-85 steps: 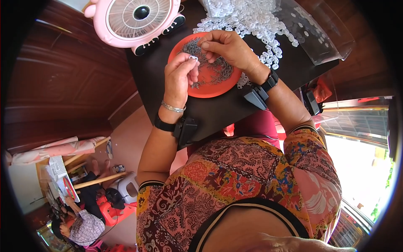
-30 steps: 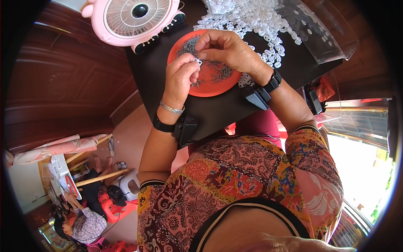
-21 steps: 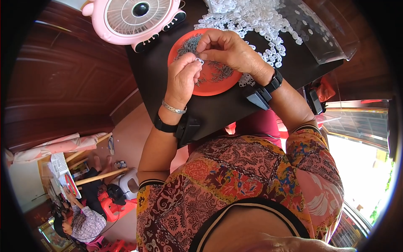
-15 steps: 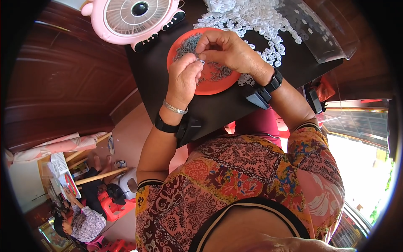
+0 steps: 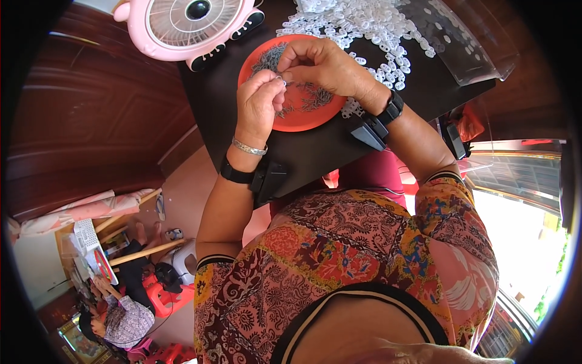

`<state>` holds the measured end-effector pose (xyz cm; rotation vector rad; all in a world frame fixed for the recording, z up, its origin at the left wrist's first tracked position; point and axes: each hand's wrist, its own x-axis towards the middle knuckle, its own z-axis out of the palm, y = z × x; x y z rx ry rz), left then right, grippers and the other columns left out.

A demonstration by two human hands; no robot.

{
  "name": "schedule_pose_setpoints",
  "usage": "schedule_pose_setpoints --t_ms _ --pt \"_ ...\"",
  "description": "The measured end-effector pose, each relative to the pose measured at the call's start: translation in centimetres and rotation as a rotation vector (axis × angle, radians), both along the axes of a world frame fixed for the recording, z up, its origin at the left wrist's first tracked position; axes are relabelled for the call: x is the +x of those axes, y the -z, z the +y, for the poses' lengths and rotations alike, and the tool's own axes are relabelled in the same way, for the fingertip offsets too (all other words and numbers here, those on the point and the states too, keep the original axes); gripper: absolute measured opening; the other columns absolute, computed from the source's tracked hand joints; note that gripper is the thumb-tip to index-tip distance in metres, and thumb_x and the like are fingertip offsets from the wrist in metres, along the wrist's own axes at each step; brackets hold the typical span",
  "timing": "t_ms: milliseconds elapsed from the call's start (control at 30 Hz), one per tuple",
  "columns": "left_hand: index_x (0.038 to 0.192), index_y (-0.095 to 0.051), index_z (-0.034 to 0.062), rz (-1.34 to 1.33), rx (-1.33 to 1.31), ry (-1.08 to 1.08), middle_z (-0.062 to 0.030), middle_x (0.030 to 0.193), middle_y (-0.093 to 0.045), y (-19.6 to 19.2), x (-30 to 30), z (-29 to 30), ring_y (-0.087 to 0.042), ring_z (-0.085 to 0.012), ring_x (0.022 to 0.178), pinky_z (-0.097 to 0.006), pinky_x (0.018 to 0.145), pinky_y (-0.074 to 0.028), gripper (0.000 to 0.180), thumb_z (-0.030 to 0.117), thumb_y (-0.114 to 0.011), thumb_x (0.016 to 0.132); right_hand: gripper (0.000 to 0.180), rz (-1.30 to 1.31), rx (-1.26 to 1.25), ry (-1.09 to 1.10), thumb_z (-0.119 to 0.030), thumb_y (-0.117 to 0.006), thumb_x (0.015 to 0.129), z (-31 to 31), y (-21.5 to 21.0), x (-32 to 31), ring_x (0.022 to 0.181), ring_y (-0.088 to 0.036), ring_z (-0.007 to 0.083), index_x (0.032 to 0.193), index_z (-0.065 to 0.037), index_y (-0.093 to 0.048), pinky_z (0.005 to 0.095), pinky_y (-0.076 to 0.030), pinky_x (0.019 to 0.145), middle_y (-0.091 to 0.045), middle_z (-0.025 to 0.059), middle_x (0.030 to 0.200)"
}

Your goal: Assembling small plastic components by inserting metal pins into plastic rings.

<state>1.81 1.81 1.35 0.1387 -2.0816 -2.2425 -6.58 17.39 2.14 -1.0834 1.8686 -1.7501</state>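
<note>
Over a round red-orange plate (image 5: pixel 303 122), my two hands meet with their fingertips close together. My left hand (image 5: pixel 257 103) pinches a small white plastic piece (image 5: pixel 283 83) between thumb and forefinger. My right hand (image 5: pixel 327 68) is closed in a pinch right beside it; whatever its fingertips hold is too small to make out. Many thin grey metal pieces, like small screws or nails (image 5: pixel 316 97), lie in the plate below. Beyond the right hand, a heap of white oval plastic pieces with holes (image 5: pixel 370 30) spreads over the dark table (image 5: pixel 315 155).
A pink fan (image 5: pixel 188 30) stands at the table's far left. At the far right lies a clear plastic box (image 5: pixel 467 51) with some white pieces inside. Black devices are strapped to both my wrists. Another person (image 5: pixel 127 321) sits at the lower left by a red stool (image 5: pixel 160 297).
Both hands have shifted slightly left and away from me in the picture, as have the plate and fan. The pinching grip stays much the same.
</note>
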Motion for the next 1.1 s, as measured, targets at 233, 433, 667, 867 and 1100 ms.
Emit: schedule_pose_setpoints --t_ms 233,433,667,867,1100 --pt "0.073 -0.056 0.0044 -0.073 -0.107 0.091 -0.0001 0.063 -0.053 -0.2 -0.4 -0.7 -0.047 -0.0067 0.053 -0.019 0.049 -0.036 0.019 0.018 -0.052 0.087 0.013 0.059 -0.082 0.111 -0.004 -0.062 0.086 0.1 0.2 -0.6 0.083 -0.059 0.0075 0.098 0.001 -0.063 0.0228 -0.048 0.077 -0.064 0.0015 0.089" --pt "0.077 -0.055 0.0046 0.000 0.042 -0.003 -0.0015 0.064 -0.054 -0.3 -0.4 -1.4 -0.049 -0.0092 0.054 -0.021 0.050 -0.036 0.017 0.017 -0.050 0.088 0.013 0.288 0.109 0.390 -0.010 -0.062 0.086 1.3 -0.7 -1.4 0.081 -0.062 0.0092 0.096 -0.001 -0.064 0.0248 -0.049 0.073 -0.066 0.0038 0.085" --pt "0.075 -0.053 0.0050 0.080 0.260 -0.018 -0.0028 0.061 -0.053 -0.3 -0.8 -1.8 -0.048 -0.0098 0.051 -0.022 0.048 -0.035 0.013 0.013 -0.050 0.084 0.019 0.680 0.429 0.691 -0.020 -0.064 0.080 4.5 0.6 -4.5 0.075 -0.064 0.0251 0.093 -0.006 -0.066 0.0335 -0.050 0.069 -0.067 0.0106 0.083" --pt "0.078 -0.052 0.0045 0.088 0.349 0.036 -0.0043 0.064 -0.052 0.1 -0.7 -2.6 -0.048 -0.0128 0.055 -0.024 0.050 -0.036 0.011 0.013 -0.049 0.085 0.022 0.600 0.587 0.792 -0.022 -0.062 0.080 6.3 0.1 -5.6 0.077 -0.065 0.0258 0.093 -0.006 -0.067 0.0341 -0.050 0.070 -0.068 0.0104 0.082" --pt "0.078 -0.052 0.0046 0.088 0.334 0.069 -0.0040 0.064 -0.052 0.0 -0.8 -2.1 -0.048 -0.0122 0.055 -0.023 0.050 -0.036 0.011 0.013 -0.049 0.085 0.019 0.649 0.789 0.705 -0.018 -0.055 0.076 6.2 1.7 -5.8 0.086 -0.062 0.0316 0.088 -0.013 -0.069 0.0414 -0.050 0.075 -0.067 0.0112 0.088"
